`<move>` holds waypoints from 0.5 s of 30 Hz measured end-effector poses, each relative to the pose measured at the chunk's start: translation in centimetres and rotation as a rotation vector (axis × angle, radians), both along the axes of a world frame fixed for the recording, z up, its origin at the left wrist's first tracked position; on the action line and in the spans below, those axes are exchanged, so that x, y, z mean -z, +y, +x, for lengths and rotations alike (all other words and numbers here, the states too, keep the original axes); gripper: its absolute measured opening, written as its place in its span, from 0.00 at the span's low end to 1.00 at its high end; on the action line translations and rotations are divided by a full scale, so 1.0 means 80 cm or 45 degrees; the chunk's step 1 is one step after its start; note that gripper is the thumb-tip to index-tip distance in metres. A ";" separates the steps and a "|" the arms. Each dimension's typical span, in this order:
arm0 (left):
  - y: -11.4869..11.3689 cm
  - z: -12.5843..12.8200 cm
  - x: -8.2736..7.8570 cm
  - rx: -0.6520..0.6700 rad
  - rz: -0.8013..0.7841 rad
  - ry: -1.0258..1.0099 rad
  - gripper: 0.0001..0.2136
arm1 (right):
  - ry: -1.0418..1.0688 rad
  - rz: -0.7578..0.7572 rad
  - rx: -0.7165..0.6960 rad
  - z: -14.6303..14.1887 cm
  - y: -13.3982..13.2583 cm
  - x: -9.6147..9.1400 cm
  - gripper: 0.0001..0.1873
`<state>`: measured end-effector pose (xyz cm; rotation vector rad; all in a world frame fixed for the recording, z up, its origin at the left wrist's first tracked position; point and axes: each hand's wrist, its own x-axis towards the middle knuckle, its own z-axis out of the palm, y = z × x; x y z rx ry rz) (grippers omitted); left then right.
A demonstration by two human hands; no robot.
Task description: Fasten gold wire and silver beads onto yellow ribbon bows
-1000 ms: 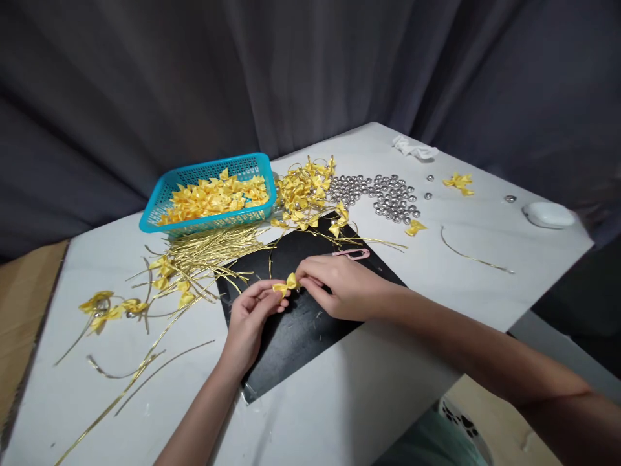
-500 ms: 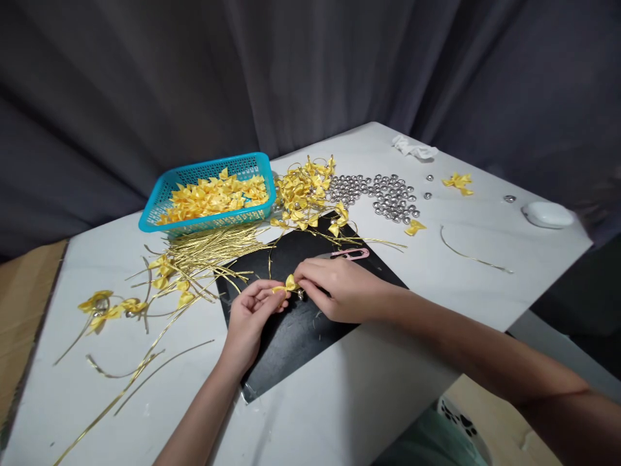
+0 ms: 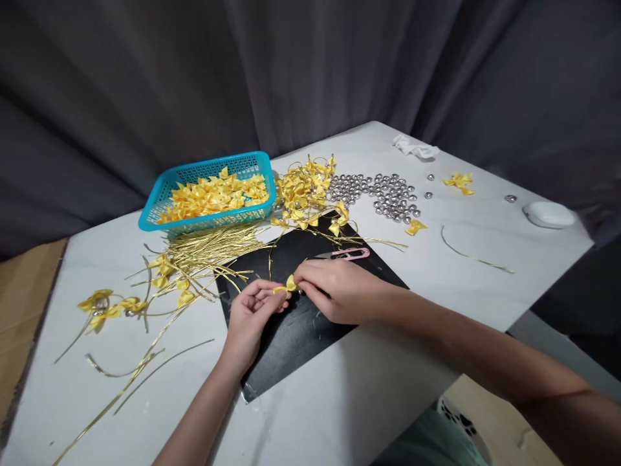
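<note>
Over the black mat (image 3: 291, 356), my left hand (image 3: 252, 314) pinches one side of a small yellow ribbon bow (image 3: 290, 283) between thumb and fingers. My right hand (image 3: 334, 289) closes its fingertips on the bow's other side. A small silvery bell or bead (image 3: 300, 292) shows just under the right fingertips, mostly hidden. Whether a gold tie is also in the fingers I cannot tell. Beyond the right hand lies a pink-handled cutter or snips (image 3: 356, 254).
A blue basket (image 3: 208, 224) of yellow bows stands at the back left, with gold twist ties (image 3: 218, 249) before it. Finished-looking bow pieces (image 3: 303, 188) and silver bells (image 3: 392, 197) lie behind the mat. A white dish (image 3: 548, 215) sits far right on the table.
The silvery piece under the right fingertips shows less than before. Both hands keep nearly the same place and grip on the bow.
</note>
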<state>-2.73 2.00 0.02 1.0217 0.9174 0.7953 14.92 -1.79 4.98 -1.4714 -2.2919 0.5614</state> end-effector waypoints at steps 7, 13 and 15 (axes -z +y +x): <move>0.000 0.001 -0.003 -0.025 -0.001 0.011 0.11 | 0.006 0.009 -0.007 0.000 0.000 0.002 0.09; -0.002 0.000 -0.003 -0.024 0.007 0.016 0.10 | 0.039 0.005 0.003 0.000 0.000 0.002 0.09; -0.002 -0.001 -0.003 -0.027 0.005 0.016 0.11 | 0.038 0.004 0.003 0.000 0.000 0.002 0.09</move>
